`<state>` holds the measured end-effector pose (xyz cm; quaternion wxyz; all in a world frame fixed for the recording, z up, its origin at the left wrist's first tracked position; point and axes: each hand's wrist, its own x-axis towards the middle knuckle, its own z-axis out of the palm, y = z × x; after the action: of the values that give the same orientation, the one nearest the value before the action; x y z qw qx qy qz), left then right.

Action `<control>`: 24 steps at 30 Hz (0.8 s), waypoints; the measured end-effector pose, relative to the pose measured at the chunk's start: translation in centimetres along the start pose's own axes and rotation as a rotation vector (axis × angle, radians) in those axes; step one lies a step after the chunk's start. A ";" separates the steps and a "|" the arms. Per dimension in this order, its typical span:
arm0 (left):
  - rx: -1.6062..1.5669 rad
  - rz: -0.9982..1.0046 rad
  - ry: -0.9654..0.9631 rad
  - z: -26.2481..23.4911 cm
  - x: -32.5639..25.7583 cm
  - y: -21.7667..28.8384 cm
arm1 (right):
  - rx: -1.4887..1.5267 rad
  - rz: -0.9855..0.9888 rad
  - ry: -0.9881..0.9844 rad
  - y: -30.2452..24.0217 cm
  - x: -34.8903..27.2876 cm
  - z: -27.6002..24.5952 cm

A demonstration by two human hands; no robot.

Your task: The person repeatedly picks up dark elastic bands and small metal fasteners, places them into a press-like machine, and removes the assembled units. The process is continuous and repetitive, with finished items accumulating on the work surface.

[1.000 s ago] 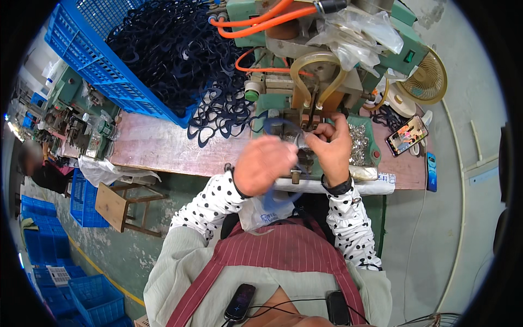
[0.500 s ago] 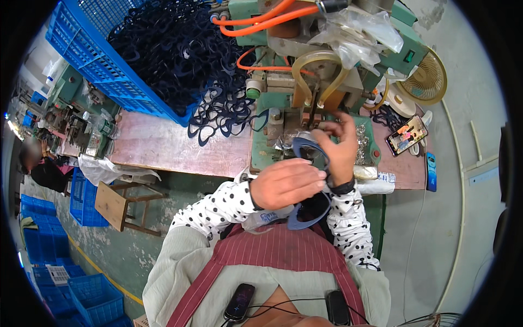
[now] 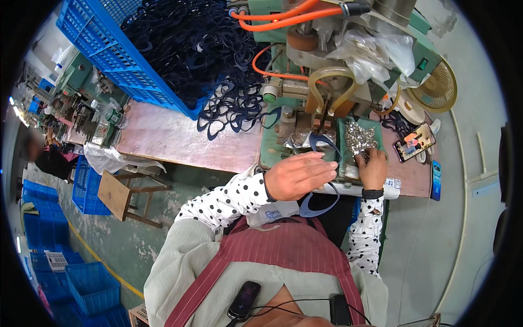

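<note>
My left hand (image 3: 301,177), fingers stretched but pressed together, holds a dark blue piece with two open loops (image 3: 321,204). One loop hangs below the hand; the other reaches up to the front of a green bench press (image 3: 299,103). Its middle is hidden by my fingers. To the right, my right hand (image 3: 373,170) dips into a green tray (image 3: 341,131) of small shiny metal parts (image 3: 359,137). Its fingertips are drawn together among the parts; what they pinch is too small to make out.
A large blue crate (image 3: 128,65) heaped with dark blue looped pieces (image 3: 190,49) stands at the far left, some spilling onto the table (image 3: 180,139). Right of the press are a propped phone (image 3: 415,143) and a fan (image 3: 438,87). A wooden stool (image 3: 122,196) stands left.
My right hand has moved right, away from the looped piece near the press, and down into the metal parts. My left hand keeps its hold; the whole view has shifted slightly.
</note>
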<state>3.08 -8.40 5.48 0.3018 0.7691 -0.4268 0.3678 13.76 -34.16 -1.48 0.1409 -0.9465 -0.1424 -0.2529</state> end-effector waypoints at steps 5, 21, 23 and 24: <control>0.052 0.013 -0.024 0.1 -0.5 0.0 | 0.242 0.132 0.030 -0.1 0.7 1.6; 0.754 -0.853 -0.326 -1.2 -11.6 -15.5 | 0.396 0.256 0.203 0.2 0.2 2.3; 0.737 -0.778 -0.252 -1.8 -11.4 -15.4 | 0.427 0.288 0.205 0.2 0.0 2.4; 0.730 -0.741 -0.214 -2.3 -11.4 -15.3 | 0.431 0.271 0.210 0.3 0.0 2.5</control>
<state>11.65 5.30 -4.98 0.0791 0.9566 0.0011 0.2805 14.95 -33.58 -3.62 0.3854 -0.8739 -0.0495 -0.2922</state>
